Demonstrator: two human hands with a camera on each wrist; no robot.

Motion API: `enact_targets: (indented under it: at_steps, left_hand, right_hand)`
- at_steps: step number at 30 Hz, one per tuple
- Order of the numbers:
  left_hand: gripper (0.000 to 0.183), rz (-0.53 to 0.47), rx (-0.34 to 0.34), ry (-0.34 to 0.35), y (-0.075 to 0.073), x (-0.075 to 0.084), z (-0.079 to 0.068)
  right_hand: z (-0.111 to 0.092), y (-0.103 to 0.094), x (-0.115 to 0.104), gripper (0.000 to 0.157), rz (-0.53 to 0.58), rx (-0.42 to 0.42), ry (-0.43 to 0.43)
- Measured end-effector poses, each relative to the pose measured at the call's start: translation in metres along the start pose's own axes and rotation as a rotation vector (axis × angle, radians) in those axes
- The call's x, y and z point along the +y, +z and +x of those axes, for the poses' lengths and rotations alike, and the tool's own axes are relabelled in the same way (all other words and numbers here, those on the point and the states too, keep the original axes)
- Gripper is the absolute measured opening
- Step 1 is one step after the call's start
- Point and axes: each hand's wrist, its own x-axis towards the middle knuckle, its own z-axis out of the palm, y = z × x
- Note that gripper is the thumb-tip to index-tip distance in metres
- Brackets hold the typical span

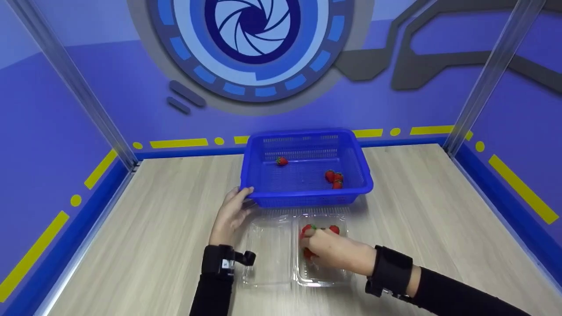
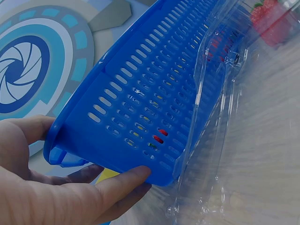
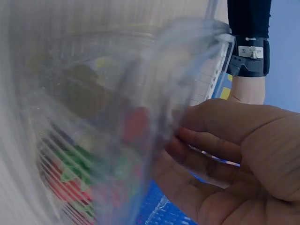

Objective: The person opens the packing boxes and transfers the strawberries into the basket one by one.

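My left hand (image 1: pixel 230 215) grips the near left corner of a blue plastic basket (image 1: pixel 303 199), thumb at the rim and fingers against the outer wall. Inside the basket lie a lone strawberry (image 1: pixel 282 161) and a cluster of strawberries (image 1: pixel 337 179) at the right. In front of it stands an opened clear plastic clamshell box (image 1: pixel 325 281), its lid (image 1: pixel 268 254) folded out to the left. My right hand (image 1: pixel 333 250) is over the box's right half, fingers bent among strawberries (image 1: pixel 334 229). Blurred plastic covers its fingertips in the right wrist view, so whether they pinch a strawberry is unclear.
A pale wood-grain table (image 1: pixel 175 228) carries everything. Blue printed panels (image 1: pixel 109 87) stand at the back and both sides, with metal posts (image 1: pixel 491 74) at the corners. The basket sits close to the back panel, just behind the clamshell box.
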Motion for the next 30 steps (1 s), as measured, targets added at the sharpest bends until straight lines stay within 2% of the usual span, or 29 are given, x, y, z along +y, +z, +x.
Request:
enact_targets:
  at_steps: [7,16,23,30]
  left_hand:
    - [0.054,0.002,0.0,-0.005,0.0,0.001,-0.001]
    - [0.051,-0.005,0.007,-0.006,0.001,0.002,-0.001]
    - [0.052,0.01,-0.002,0.01,0.0,0.0,-0.001]
    - [0.049,0.011,-0.001,0.007,0.0,0.0,-0.002]
  right_hand:
    - [0.001,0.008,-0.003,0.022,-0.066,0.003,0.033]
    - [-0.001,0.015,-0.002,0.036,-0.127,0.074,-0.005]
    - [-0.003,0.019,-0.002,0.023,-0.005,0.042,0.011]
    - [-0.004,0.021,-0.003,0.025,0.037,-0.006,0.002]
